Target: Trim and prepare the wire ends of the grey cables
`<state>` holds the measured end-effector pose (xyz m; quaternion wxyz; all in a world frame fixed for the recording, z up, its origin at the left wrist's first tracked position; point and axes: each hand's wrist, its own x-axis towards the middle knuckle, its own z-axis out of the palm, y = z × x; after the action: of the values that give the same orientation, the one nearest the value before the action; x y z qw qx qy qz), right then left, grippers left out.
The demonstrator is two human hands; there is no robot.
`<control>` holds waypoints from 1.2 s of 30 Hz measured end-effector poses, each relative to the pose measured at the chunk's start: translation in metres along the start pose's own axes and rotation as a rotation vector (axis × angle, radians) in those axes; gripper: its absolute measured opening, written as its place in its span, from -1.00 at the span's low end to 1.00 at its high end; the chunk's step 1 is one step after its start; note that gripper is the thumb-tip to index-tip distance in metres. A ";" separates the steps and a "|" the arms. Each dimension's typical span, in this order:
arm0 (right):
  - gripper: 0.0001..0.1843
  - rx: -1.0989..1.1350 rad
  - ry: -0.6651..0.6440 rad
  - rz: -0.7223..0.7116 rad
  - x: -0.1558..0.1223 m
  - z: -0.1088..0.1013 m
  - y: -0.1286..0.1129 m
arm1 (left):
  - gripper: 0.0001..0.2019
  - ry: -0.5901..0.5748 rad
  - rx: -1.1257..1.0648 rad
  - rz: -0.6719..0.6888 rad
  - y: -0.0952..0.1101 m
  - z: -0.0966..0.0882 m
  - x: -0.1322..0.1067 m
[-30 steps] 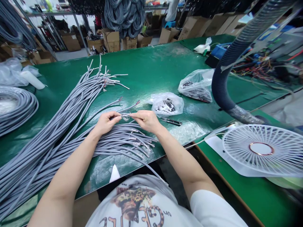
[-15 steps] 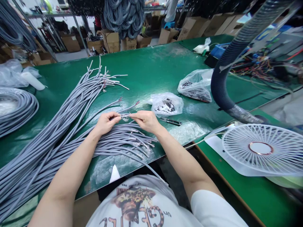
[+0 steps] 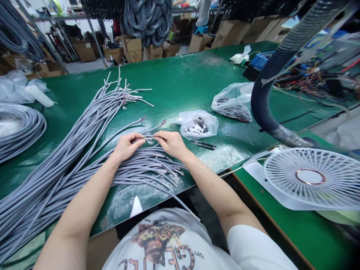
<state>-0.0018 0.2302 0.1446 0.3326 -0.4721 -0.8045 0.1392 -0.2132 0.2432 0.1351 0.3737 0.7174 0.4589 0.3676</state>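
My left hand [image 3: 128, 146] pinches a grey cable close to its stripped end. Fine, loose silvery strands [image 3: 149, 139] spread in the gap between my two hands. Thumb and fingers of my right hand [image 3: 171, 144] are closed on the end of that same cable; its tip is hidden by them. Beneath and in front of my hands lies a bundle of grey cables [image 3: 135, 165], their stripped ends pointing right. Two cables with reddish wire ends [image 3: 163, 123] stick out just beyond my fingers. Black tweezers [image 3: 203, 144] rest right of my right hand.
A larger cable bundle [image 3: 81, 116] crosses the green table [image 3: 174, 86] at left, beside a cable coil [image 3: 36, 123]. Two plastic bags of small parts [image 3: 199, 125] lie beyond the tweezers. At right are a thick flexible hose [image 3: 263, 93] and a white fan [image 3: 284, 168].
The loose strands between my hands have shifted and now stand partly above the cable rather than only hanging below. Both hands stay almost in place.
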 end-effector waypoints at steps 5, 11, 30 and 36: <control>-0.81 0.043 0.016 0.041 0.000 0.000 0.000 | -0.75 0.034 -0.068 0.016 0.000 0.004 0.000; -0.81 0.054 0.049 0.094 0.003 0.004 0.003 | -0.77 0.034 -0.011 0.031 0.002 0.004 -0.001; -0.78 0.011 -0.024 -0.090 -0.010 -0.019 0.008 | -0.75 0.044 0.030 0.040 -0.006 0.005 -0.001; -0.78 -0.053 -0.023 -0.085 -0.007 -0.015 0.011 | -0.78 0.052 0.077 0.048 0.000 0.004 -0.002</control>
<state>0.0181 0.2284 0.1464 0.3162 -0.4445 -0.8310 0.1091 -0.2107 0.2403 0.1329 0.3248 0.7322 0.4651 0.3768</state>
